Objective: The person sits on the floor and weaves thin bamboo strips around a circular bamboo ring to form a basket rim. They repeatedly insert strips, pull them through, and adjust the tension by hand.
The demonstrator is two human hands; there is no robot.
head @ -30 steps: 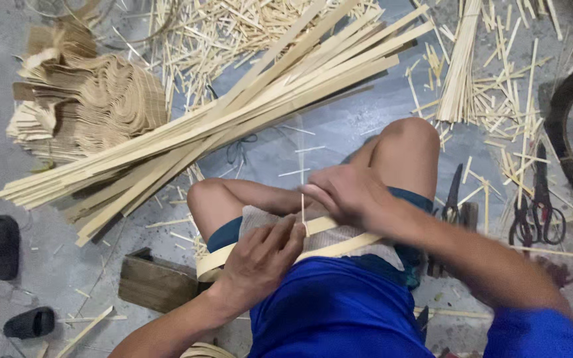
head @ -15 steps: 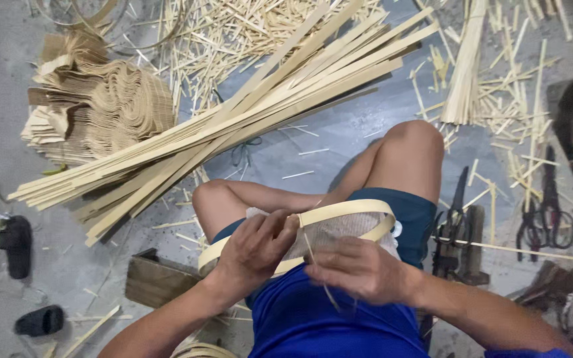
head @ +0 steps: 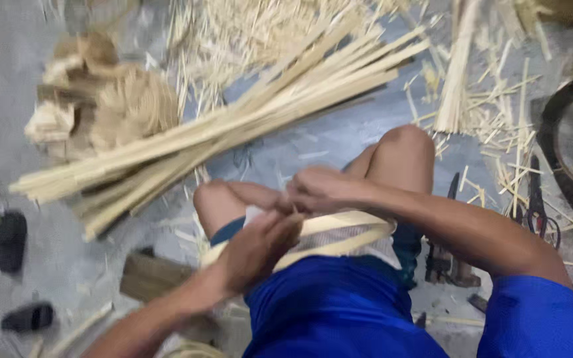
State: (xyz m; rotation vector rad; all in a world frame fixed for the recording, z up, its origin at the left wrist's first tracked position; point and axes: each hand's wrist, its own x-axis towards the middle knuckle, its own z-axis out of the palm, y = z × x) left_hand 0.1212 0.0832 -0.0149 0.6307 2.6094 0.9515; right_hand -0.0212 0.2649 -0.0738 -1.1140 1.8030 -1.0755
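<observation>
I sit cross-legged on the floor with a bent bamboo strip hoop (head: 349,233) lying across my lap. My left hand (head: 256,248) grips the hoop's near left part, fingers closed over the strip. My right hand (head: 323,189) is just above it at the hoop's far left edge, fingers closed on the strip where a pale mesh-like patch (head: 339,238) fills the hoop. The frame is blurred, so the exact hold of the right fingers is unclear.
A long bundle of bamboo slats (head: 233,126) lies diagonally across the floor ahead. Curled shavings (head: 107,106) are heaped at the left. Scissors (head: 538,205) and a dark tool (head: 449,258) lie at my right. A wood block (head: 150,278) and dark sandals (head: 11,238) are left.
My right hand has moved from the hoop's near edge back up to its far left side, beside the left hand. The view has shifted and blurred.
</observation>
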